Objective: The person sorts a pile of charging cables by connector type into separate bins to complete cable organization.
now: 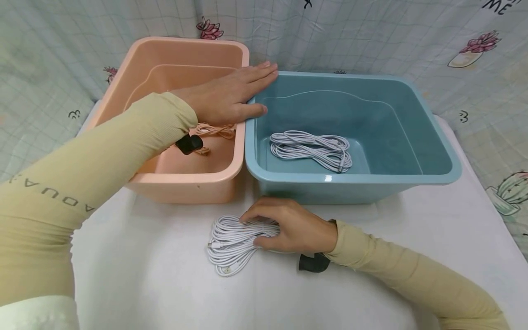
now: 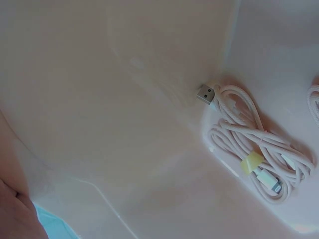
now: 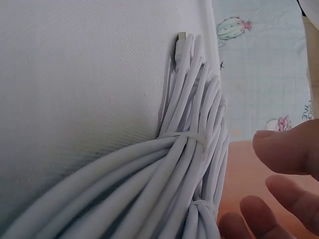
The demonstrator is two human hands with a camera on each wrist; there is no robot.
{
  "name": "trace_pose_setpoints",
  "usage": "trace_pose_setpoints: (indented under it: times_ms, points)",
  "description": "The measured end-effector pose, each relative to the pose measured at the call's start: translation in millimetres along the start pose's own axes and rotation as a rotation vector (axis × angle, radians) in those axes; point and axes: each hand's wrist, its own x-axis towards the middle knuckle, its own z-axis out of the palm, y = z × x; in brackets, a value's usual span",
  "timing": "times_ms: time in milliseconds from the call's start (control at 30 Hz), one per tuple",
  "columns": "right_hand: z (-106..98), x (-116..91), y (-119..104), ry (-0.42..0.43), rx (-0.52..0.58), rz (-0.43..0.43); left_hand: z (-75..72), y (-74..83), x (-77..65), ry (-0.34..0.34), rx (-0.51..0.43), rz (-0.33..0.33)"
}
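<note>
My left hand (image 1: 231, 96) rests with straight fingers across the meeting rims of a peach bin (image 1: 187, 178) and a blue bin (image 1: 354, 178). In the left wrist view, part of that hand (image 2: 17, 214) shows at the lower left. My right hand (image 1: 290, 227) is over a coiled white cable (image 1: 231, 247) on the table, thumb and fingers spread apart. In the right wrist view, thin ties bind the white cable (image 3: 189, 149), and a gap shows between it and the fingertips of my right hand (image 3: 279, 184).
Inside the blue bin lies another coiled white cable (image 1: 311, 149). Coiled cables (image 1: 216, 130) lie in the peach bin; one pale pink cable (image 2: 259, 139) has a USB plug and a yellow band. A white cloth (image 1: 165, 284) covers the table, and a patterned curtain (image 1: 350, 36) hangs behind.
</note>
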Motion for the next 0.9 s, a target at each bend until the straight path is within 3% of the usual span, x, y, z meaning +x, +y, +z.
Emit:
trace_pose_setpoints:
  times_ms: [567, 900]
  points:
    - [6.8, 1.8, 4.3, -0.038, 0.038, 0.108, 0.2, 1.4, 2.1, -0.008, -0.005, -0.002]
    - [8.5, 1.6, 8.3, -0.037, 0.01, 0.113, 0.3, 0.8, 1.4, -0.002, -0.002, 0.003]
